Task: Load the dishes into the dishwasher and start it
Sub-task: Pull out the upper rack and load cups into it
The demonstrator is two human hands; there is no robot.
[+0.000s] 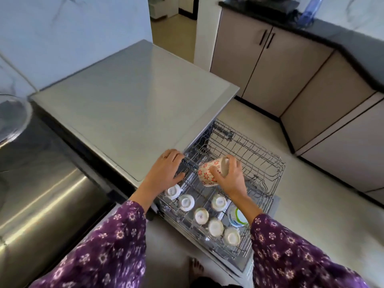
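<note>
The dishwasher's wire upper rack [259, 161] is pulled out to the right of the grey dishwasher top [133, 104]. My right hand [230, 175] grips a cream cup with red flowers [207, 173], tilted on its side just above the rack's middle. My left hand [168, 169] rests on the rack's left edge, fingers curled over the wires. Several white cups [186, 202] stand upside down in the rack's near part, and a clear glass item with a green rim [239, 217] lies beside them.
A steel sink [41, 194] and a glass lid [12, 115] lie to the left. Beige cabinets [270, 65] under a dark counter [353, 42] run along the right. My bare foot [196, 267] stands on the pale floor before the open dishwasher door.
</note>
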